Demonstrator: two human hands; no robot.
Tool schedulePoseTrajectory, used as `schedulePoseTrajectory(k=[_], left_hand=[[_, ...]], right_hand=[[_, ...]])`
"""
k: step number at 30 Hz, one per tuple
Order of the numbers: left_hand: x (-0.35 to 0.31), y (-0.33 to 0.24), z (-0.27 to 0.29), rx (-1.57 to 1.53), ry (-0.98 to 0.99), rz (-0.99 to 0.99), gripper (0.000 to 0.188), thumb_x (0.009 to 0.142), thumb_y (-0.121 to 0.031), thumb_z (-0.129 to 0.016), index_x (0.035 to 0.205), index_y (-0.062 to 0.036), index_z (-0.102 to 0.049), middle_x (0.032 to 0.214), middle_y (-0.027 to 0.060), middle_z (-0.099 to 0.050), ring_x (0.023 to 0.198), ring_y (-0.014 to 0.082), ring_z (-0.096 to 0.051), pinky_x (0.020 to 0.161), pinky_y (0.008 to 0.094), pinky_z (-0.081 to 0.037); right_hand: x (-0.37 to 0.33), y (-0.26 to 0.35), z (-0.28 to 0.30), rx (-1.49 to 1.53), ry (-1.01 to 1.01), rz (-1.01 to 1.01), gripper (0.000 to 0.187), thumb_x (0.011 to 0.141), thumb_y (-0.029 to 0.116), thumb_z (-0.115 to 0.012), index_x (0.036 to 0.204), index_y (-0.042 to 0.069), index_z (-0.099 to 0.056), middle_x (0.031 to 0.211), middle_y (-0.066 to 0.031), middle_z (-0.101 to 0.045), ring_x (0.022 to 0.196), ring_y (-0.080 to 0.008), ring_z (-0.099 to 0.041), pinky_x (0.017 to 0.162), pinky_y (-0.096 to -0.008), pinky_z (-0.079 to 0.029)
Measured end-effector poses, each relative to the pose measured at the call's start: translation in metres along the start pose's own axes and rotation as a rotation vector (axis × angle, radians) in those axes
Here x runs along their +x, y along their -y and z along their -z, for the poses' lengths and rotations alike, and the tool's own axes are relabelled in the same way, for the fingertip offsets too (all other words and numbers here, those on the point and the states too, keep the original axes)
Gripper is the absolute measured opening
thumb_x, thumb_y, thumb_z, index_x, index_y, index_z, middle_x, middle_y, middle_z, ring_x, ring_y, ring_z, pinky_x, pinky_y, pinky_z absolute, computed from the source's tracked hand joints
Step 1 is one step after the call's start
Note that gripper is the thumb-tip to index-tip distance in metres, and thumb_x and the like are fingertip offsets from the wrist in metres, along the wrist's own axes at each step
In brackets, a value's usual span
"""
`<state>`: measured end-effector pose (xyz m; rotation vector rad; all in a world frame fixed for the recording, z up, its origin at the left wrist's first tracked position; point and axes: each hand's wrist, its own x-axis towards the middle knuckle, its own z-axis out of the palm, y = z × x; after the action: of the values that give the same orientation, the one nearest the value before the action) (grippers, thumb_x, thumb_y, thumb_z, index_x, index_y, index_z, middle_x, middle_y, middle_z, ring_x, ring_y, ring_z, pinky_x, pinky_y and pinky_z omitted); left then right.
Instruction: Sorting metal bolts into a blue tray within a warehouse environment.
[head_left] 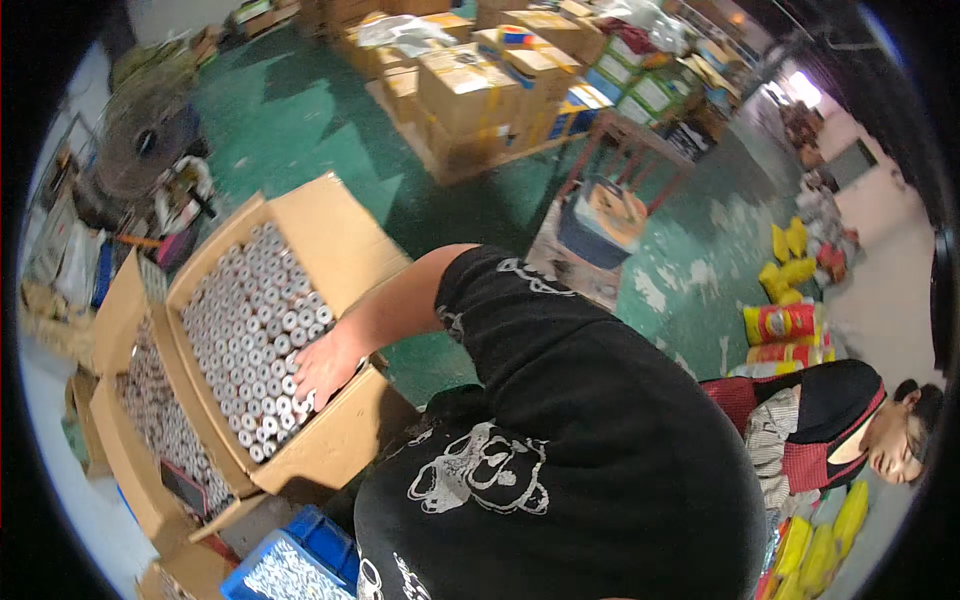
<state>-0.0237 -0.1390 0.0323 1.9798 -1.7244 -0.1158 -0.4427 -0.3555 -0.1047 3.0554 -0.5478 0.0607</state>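
Observation:
My right hand [328, 366] reaches into the near right corner area of an open cardboard box [318, 452]. Its fingers are spread and point down onto the tops of small upright cylinders [250, 335]. These have pale, ring-shaped ends with a dark centre and stand in close rows. Whether a cylinder sits under my palm is hidden. My left hand is out of view, behind my black printed shirt or beyond the frame.
Left of it, a second open carton [150, 400] holds similar cylinders. A blue crate [320, 545] of small white pieces stands below. Stacked cartons [465, 90], a chair [635, 150] with a blue tub [600, 225], and a seated person [830, 430] are around.

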Motion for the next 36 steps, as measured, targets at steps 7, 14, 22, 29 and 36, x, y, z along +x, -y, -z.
schedulePoseTrajectory(k=[7, 14, 22, 29, 36], left_hand=[[-0.002, 0.015, -0.002, -0.198, -0.148, -0.028, 0.028, 0.094, -0.013, -0.060, 0.072, 0.0038, -0.059, 0.058, 0.0138, -0.048, 0.056, 0.0198, -0.041, 0.053, 0.0373, -0.037], [0.004, -0.041, 0.015, -0.219, -0.116, 0.037, 0.018, 0.083, -0.003, -0.068, 0.067, 0.0014, -0.061, 0.062, 0.0133, -0.057, 0.053, 0.0250, -0.054, 0.053, 0.0331, -0.043], [0.007, -0.006, -0.002, -0.228, -0.371, 0.093, 0.026, 0.083, -0.020, -0.064, 0.062, -0.0052, -0.061, 0.064, 0.0121, -0.059, 0.060, 0.0327, -0.060, 0.054, 0.0427, -0.048], [-0.027, -0.003, -0.006, -0.108, -0.436, 0.255, 0.027, 0.086, -0.023, -0.062, 0.063, -0.0092, -0.062, 0.064, 0.0088, -0.058, 0.061, 0.0308, -0.060, 0.055, 0.0424, -0.049], [-0.039, -0.009, -0.023, 0.057, -0.615, 0.298, 0.023, 0.082, -0.021, -0.066, 0.064, -0.0090, -0.061, 0.062, 0.0081, -0.056, 0.058, 0.0292, -0.059, 0.052, 0.0414, -0.048]], right_hand=[[0.036, 0.011, 0.002, 1.033, -0.197, -0.298, 0.029, 0.087, 0.028, -0.059, 0.102, 0.004, -0.065, 0.096, -0.0193, -0.067, 0.085, -0.0346, -0.062, 0.077, -0.0419, -0.051], [0.030, 0.012, -0.021, 0.172, -0.087, -0.259, 0.023, 0.084, 0.023, -0.057, 0.100, 0.008, -0.064, 0.127, -0.0171, -0.054, 0.103, -0.0376, -0.055, 0.090, -0.0447, -0.047], [0.064, 0.015, 0.009, 0.413, -0.059, -0.513, 0.027, 0.081, 0.010, -0.065, 0.107, 0.003, -0.064, 0.096, -0.0180, -0.060, 0.087, -0.0350, -0.057, 0.080, -0.0407, -0.047], [0.144, -0.067, 0.045, 1.192, -0.322, -0.370, 0.036, 0.094, 0.020, -0.058, 0.126, 0.004, -0.051, 0.111, -0.0069, -0.060, 0.090, -0.0168, -0.059, 0.066, -0.0262, -0.050], [0.378, -0.155, 0.006, 0.424, -0.013, -0.035, 0.035, 0.088, 0.023, -0.064, 0.117, 0.002, -0.064, 0.108, -0.0163, -0.068, 0.093, -0.0288, -0.067, 0.079, -0.0376, -0.052]])
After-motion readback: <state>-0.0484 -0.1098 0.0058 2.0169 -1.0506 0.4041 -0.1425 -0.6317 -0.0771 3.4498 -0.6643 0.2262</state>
